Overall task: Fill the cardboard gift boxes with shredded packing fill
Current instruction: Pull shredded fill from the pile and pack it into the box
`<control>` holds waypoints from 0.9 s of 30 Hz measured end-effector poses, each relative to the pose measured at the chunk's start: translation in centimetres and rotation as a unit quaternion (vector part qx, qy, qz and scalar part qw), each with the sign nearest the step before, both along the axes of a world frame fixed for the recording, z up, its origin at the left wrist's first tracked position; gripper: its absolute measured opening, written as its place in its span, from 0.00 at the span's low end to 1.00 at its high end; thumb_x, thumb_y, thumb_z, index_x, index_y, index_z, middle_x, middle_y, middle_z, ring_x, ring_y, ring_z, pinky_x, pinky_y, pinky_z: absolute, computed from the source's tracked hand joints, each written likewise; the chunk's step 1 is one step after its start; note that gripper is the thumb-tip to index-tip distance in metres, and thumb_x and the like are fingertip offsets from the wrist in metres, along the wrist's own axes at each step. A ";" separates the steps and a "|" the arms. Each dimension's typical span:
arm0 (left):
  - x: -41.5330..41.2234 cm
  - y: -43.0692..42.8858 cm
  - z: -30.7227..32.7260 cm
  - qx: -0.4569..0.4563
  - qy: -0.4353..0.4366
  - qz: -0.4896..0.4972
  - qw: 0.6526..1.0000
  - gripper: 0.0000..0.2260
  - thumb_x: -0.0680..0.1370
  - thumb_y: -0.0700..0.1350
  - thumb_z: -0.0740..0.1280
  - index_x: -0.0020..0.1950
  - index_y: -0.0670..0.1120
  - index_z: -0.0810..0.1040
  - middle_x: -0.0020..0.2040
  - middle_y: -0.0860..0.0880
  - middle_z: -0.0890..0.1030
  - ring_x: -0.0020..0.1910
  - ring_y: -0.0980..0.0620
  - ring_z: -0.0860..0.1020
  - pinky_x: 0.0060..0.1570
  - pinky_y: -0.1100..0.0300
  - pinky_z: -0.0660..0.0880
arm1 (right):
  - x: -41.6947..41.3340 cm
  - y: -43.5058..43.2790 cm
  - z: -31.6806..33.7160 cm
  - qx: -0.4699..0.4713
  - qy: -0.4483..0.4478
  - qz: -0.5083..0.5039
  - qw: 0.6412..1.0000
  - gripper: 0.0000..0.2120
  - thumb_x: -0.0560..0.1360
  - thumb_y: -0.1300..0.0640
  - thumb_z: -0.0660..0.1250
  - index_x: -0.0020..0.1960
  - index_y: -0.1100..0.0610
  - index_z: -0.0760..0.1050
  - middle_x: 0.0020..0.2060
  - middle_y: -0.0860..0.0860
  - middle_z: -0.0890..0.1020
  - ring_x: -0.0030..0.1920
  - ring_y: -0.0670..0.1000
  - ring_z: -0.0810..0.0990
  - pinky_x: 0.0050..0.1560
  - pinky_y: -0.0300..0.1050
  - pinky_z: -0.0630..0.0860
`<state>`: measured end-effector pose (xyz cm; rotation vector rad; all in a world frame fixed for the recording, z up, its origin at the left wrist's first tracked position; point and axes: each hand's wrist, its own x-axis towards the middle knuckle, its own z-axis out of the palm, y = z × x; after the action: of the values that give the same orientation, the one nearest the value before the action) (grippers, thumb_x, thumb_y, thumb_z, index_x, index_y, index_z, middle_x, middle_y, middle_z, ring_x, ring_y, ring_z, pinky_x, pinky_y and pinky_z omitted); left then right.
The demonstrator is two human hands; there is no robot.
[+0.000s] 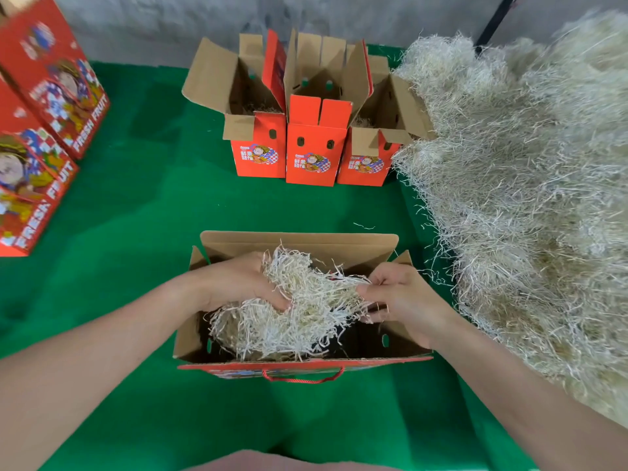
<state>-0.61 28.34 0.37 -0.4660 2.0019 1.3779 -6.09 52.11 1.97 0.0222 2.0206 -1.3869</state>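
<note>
While the left hand (238, 283) is curling round a clump of shredded fill (306, 311) and the right hand (404, 300) is pinching its strands, both are reaching into the mouth of the open box (339, 243). The box is sitting on the green cloth (136, 215), mouth up, long axis running left to right. A large fill pile (526, 198) is lying just beside it on the right; three open boxes (316, 154) are standing behind.

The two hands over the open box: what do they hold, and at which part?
One clump of shredded fill: the left hand grips its left side, the right hand pinches its right edge.
</note>
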 end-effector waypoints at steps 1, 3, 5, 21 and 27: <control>-0.1 0.1 0.0 0.008 0.005 0.013 1.000 0.43 0.65 0.40 0.77 0.74 0.43 0.57 0.72 0.46 0.64 0.69 0.49 0.63 0.69 0.58 0.57 | 0.1 -0.1 0.0 -0.016 -0.009 0.005 1.000 0.06 0.75 0.62 0.67 0.44 0.64 0.71 0.44 0.57 0.76 0.47 0.50 0.78 0.36 0.38 0.78; -0.4 0.9 0.2 0.054 0.026 0.034 0.998 0.33 0.67 0.34 0.74 0.69 0.42 0.65 0.67 0.46 0.72 0.65 0.49 0.70 0.69 0.55 0.60 | 0.3 -0.8 0.0 -0.035 -0.033 0.044 0.998 0.12 0.73 0.61 0.69 0.55 0.62 0.73 0.51 0.55 0.79 0.52 0.51 0.78 0.46 0.45 0.79; -0.7 2.1 0.2 0.085 0.036 0.048 0.995 0.32 0.67 0.31 0.73 0.68 0.41 0.67 0.62 0.47 0.76 0.62 0.50 0.73 0.68 0.55 0.64 | 0.5 -1.9 -0.3 -0.021 -0.033 0.085 0.996 0.18 0.71 0.64 0.70 0.59 0.58 0.72 0.54 0.51 0.81 0.55 0.50 0.78 0.56 0.48 0.74; -0.5 2.2 0.7 0.113 0.004 0.040 0.993 0.26 0.64 0.40 0.77 0.59 0.48 0.74 0.53 0.55 0.82 0.60 0.55 0.75 0.62 0.63 0.67 | 0.7 -2.7 -0.5 -0.050 -0.043 0.102 0.993 0.14 0.72 0.68 0.66 0.50 0.50 0.74 0.46 0.47 0.82 0.46 0.45 0.81 0.42 0.38 0.75; 0.0 1.1 1.1 0.110 -0.047 0.035 0.992 0.47 0.59 0.48 0.76 0.73 0.42 0.57 0.74 0.47 0.56 0.72 0.53 0.54 0.71 0.56 0.47 | -0.5 -1.0 -0.2 0.077 0.065 0.110 0.989 0.08 0.71 0.65 0.67 0.49 0.57 0.75 0.39 0.49 0.77 0.32 0.42 0.75 0.37 0.36 0.74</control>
<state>-0.64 29.42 1.49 -0.4936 1.7496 1.5682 -6.56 51.10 1.72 -0.2211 2.1612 -1.1175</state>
